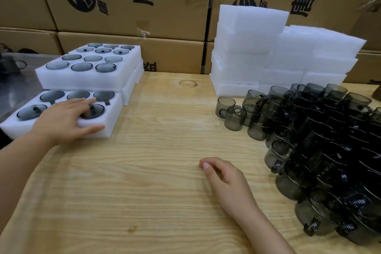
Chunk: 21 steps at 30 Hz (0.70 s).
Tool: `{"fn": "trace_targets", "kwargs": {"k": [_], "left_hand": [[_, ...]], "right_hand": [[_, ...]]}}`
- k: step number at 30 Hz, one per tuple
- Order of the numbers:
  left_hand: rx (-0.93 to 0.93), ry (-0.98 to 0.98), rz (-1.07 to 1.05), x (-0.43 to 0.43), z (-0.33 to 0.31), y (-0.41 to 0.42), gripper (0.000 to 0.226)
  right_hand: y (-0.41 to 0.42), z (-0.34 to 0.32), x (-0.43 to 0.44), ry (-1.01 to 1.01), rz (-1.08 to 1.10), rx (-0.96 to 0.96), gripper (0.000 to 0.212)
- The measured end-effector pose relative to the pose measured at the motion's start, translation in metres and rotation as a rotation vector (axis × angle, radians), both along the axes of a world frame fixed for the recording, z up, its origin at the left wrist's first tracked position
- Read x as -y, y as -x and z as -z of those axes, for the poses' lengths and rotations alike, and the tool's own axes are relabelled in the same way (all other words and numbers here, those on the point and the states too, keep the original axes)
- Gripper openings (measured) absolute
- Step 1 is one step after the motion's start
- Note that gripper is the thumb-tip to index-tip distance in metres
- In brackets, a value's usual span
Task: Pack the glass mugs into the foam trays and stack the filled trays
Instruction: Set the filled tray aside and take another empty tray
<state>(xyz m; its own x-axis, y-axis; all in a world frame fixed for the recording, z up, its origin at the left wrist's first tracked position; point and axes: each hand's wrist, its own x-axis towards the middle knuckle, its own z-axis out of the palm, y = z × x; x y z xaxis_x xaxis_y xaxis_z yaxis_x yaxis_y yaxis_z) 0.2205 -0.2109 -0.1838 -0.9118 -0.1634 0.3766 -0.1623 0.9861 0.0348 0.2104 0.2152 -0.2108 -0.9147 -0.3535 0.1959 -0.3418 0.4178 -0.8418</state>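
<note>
A white foam tray (107, 123) filled with smoky glass mugs lies at the table's left edge. My left hand (64, 118) rests flat on it, fingers over the mug rims and thumb along its front edge. Behind it stands a stack of filled trays (82, 78), with another filled tray (132, 51) further back. My right hand (223, 174) rests on the bare wood at centre right, fingers loosely curled and holding nothing. To its right is a large heap of loose grey glass mugs (321, 140).
Two stacks of white foam trays (257, 47) stand at the back right of the wooden table (154, 171). Printed cardboard cartons (134, 6) wall off the far side. A metal surface (18, 86) adjoins the table on the left.
</note>
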Motion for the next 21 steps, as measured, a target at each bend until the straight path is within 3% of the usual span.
{"fn": "trace_targets", "kwargs": {"k": [4,7,9,11,15,18,21], "left_hand": [[-0.011,0.028,0.037,-0.016,-0.004,-0.006,0.089],[-0.391,-0.07,0.028,-0.065,-0.001,-0.019,0.06],[-0.574,-0.316,0.086,-0.126,0.005,-0.023,0.043],[-0.48,-0.546,0.21,-0.185,0.013,-0.02,0.04],[-0.119,-0.483,0.229,-0.226,0.036,-0.005,0.042],[-0.092,-0.58,0.159,-0.219,0.039,-0.002,0.03],[-0.109,-0.548,0.196,-0.217,0.039,-0.002,0.018]], "right_hand": [[-0.001,-0.002,0.001,-0.038,0.008,-0.034,0.016],[-0.003,-0.003,0.002,-0.056,0.001,-0.056,0.016],[-0.003,-0.004,0.002,-0.07,-0.003,-0.068,0.017],[-0.003,-0.004,0.002,-0.087,-0.006,-0.087,0.017],[-0.004,-0.004,0.002,-0.136,-0.031,-0.131,0.016],[-0.004,-0.004,0.001,-0.169,-0.039,-0.13,0.016],[0.002,-0.017,0.009,-0.155,0.005,-0.094,0.017]]}}
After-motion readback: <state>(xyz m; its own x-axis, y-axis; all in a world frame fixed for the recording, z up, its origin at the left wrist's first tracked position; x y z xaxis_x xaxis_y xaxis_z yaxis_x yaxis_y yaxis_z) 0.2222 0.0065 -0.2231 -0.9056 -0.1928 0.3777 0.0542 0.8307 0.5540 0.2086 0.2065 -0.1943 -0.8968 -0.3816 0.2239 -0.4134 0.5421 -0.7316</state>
